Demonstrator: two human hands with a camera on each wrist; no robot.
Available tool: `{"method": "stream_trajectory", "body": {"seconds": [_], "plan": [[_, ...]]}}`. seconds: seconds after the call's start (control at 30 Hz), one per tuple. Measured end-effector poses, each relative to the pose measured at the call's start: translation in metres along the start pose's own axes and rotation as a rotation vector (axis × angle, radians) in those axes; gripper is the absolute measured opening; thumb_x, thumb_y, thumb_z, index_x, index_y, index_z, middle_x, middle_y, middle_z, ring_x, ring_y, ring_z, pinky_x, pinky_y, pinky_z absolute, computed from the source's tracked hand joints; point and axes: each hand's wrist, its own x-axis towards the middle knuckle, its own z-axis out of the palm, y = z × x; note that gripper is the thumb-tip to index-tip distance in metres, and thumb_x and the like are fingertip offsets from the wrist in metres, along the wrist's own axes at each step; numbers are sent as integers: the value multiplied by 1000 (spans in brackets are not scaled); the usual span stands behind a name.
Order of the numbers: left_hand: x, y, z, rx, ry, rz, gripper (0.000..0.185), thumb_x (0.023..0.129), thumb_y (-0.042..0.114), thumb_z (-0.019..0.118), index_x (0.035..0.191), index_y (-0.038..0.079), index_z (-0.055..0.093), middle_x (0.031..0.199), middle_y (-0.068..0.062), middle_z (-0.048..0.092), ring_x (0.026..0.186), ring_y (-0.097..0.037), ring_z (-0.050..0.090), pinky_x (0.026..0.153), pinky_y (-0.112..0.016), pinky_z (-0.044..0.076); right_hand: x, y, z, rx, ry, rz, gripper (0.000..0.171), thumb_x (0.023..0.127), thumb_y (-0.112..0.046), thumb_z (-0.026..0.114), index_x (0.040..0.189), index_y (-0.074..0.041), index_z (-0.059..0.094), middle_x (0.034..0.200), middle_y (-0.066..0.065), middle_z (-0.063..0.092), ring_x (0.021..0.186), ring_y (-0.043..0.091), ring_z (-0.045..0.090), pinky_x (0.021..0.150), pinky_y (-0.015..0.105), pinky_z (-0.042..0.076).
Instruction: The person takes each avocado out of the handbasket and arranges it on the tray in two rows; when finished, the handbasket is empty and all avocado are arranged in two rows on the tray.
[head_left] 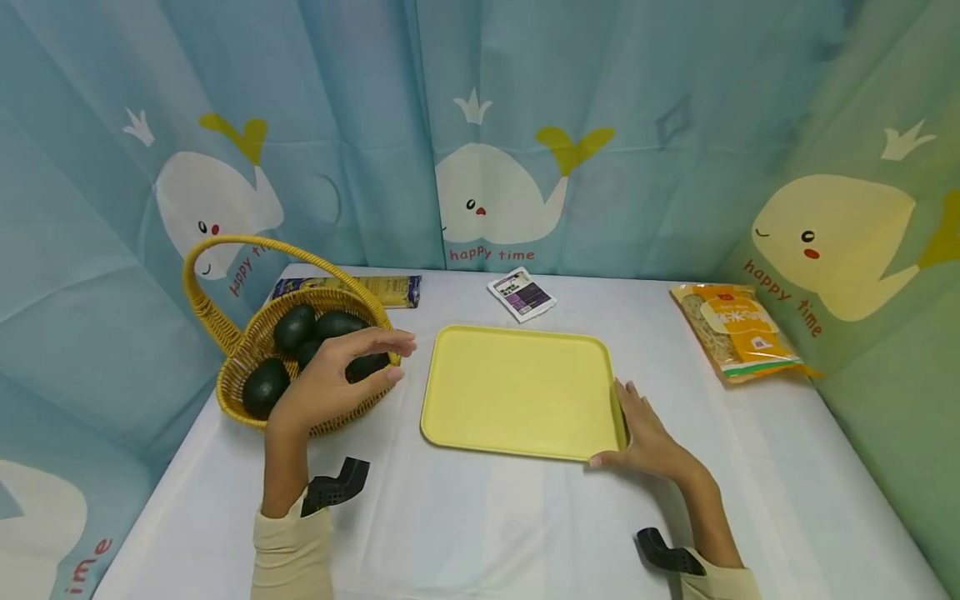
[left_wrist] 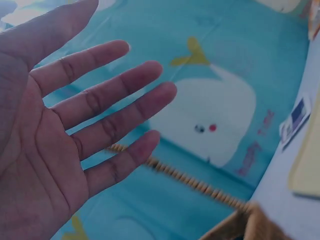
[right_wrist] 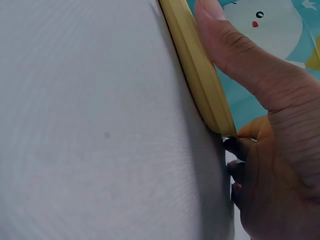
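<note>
A wicker basket (head_left: 232,392) with a tall handle stands at the table's left and holds several dark avocados (head_left: 294,327). My left hand (head_left: 393,358) hovers just over the basket's right side, fingers spread and straight, holding nothing. In the left wrist view the left hand's palm (left_wrist: 75,115) faces the camera, and the basket's handle (left_wrist: 185,176) is behind it. A yellow tray (head_left: 517,392) with nothing on it lies in the middle. My right hand (head_left: 626,425) grips its near right corner. The right wrist view shows the thumb (right_wrist: 225,40) on the rim (right_wrist: 195,65) and fingers curled under the edge.
Along the back edge lie a yellow and purple pasta packet (head_left: 375,287) and a small white and purple packet (head_left: 521,293). An orange bag of noodles (head_left: 731,329) lies at the right. A white cloth (head_left: 480,517) covers the table. Whale-print curtains close in three sides.
</note>
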Motion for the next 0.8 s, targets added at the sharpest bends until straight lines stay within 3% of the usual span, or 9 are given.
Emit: {"method": "stream_trajectory", "body": {"seconds": [0.17,0.3,0.53,0.8], "plan": [[-12,-6,-16,-24,67,-28,36,93,6,65,129,9,61,122,-6,66,112,-12,62,97,-18,46,0,3,2,15,30,-30,134,63,-40,90,152,12,5,156,37,7,144,55,4,112,69,8],[-23,-12,-27,-60,108,-46,37,94,2,61,130,6,58,122,-9,65,111,-9,62,97,-16,45,0,3,7,20,62,-40,134,61,-38,92,151,12,6,157,36,8,143,56,9,108,72,15],[-38,-29,-49,-74,155,-43,38,94,-6,57,131,1,57,121,1,64,109,-6,62,95,-14,46,-2,1,12,58,74,-7,130,63,-32,92,152,11,7,155,35,9,135,49,12,101,71,23],[-46,-43,-70,-53,209,-167,32,98,3,55,130,1,57,115,7,66,104,-3,65,88,-11,48,-11,4,7,110,63,-25,124,65,-23,91,152,10,10,154,35,13,136,52,13,101,71,23]]}}
